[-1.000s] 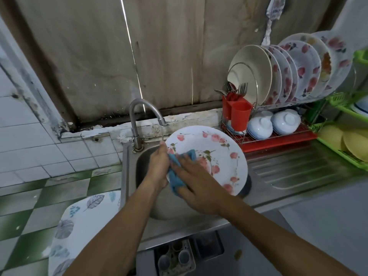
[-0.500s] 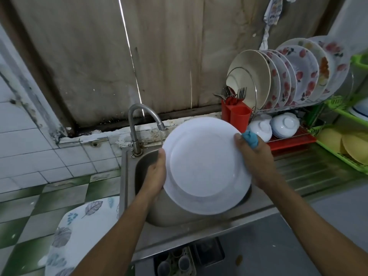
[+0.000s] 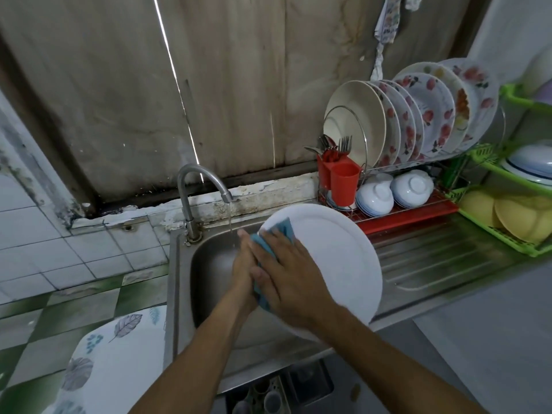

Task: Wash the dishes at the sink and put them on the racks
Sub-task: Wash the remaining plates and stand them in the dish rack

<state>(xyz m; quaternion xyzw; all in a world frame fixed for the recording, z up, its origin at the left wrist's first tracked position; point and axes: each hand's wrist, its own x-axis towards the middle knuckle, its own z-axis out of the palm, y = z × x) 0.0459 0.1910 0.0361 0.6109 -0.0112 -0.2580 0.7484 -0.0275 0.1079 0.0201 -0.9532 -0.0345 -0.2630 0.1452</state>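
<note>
From my remote seat I see both forearms reaching in from the bottom of the view and meeting over the sink (image 3: 209, 264). The right hand (image 3: 286, 276) lies flat, fingers stretched and pointing up and left, pressing a blue cloth (image 3: 282, 230) against the white plate (image 3: 334, 258). The cloth shows past the fingertips and again under the thumb. The plate is held tilted above the right part of the basin with its plain back towards me, and its far edge reaches over the ribbed draining part of the table (image 3: 433, 258).

The left hand (image 3: 242, 264) stands edge-on at the plate's left rim, fingers pointing up and touching the right hand. Its grip is hidden behind the right hand, so I cannot tell whether its fingers curl round the rim.

A thin stream of water runs from the faucet (image 3: 191, 198) just beside the left fingertips. To the right on the table stands the dish rack (image 3: 412, 212) with upright flowered plates, upturned bowls and a red cutlery holder (image 3: 343, 182). A green rack (image 3: 507, 237) stands beside it.
</note>
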